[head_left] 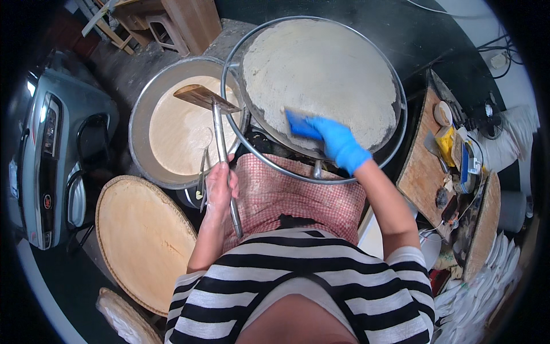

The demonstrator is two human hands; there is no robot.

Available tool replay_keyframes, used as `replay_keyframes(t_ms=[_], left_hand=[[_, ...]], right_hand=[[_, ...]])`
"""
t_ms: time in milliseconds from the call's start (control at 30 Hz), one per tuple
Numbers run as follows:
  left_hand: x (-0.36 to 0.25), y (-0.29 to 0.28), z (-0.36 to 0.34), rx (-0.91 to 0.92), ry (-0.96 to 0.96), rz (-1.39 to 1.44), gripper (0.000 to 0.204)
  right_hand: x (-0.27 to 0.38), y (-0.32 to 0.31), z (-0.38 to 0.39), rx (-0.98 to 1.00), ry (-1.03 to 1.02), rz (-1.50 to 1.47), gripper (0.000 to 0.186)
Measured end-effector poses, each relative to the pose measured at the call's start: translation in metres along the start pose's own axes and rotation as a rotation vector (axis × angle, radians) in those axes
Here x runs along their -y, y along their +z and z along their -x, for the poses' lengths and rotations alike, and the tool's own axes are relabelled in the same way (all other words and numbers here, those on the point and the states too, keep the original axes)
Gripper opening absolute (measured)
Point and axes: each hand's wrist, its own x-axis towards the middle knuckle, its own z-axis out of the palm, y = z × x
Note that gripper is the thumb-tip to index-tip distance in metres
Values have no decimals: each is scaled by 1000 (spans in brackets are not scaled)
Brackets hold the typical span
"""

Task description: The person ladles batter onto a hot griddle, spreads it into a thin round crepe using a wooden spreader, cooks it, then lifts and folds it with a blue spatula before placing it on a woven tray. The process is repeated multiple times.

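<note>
My left hand [220, 186], in a thin clear glove, grips the metal handle [222, 143] of a spreader whose wooden blade [198, 94] is over a large pot of pale batter [167, 132]. My right hand [338, 140], in a blue glove, holds a blue scraper [302, 124] against the near-left surface of the round griddle [321, 63], which carries a thin pale layer with uneven edges. A steel ring [269, 164] circles the griddle. A red checked cloth [292, 200] lies in front of me, below the griddle.
A round woven tray [143, 241] sits at lower left, beside a grey machine [63, 149]. A wooden board [419, 172] at right bears tools and small containers, near a fan [490, 123] and white bags [481, 286]. Wooden furniture [189, 23] stands behind the pot.
</note>
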Motion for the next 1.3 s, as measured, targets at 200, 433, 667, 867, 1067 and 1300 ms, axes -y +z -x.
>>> replay_keyframes(t_ms=[200, 433, 667, 867, 1067, 1300], left_hand=[[-4, -2, 5, 0, 18, 39, 35], [-2, 0, 3, -27, 8, 44, 35], [3, 4, 2, -23, -44, 14, 35], [6, 8, 0, 5, -20, 14, 35], [5, 13, 0, 16, -18, -2, 36], [7, 18, -1, 34, -31, 7, 35]], right_hand=[[-12, -8, -51, 151, -165, 312, 32], [-27, -17, -2, 190, -110, 198, 25], [-38, -9, 69, 48, -153, 383, 26], [-47, -2, 126, -135, -47, 377, 31], [-80, 2, 137, -455, 323, 252, 39], [-51, 54, 143, -160, 188, 585, 41]])
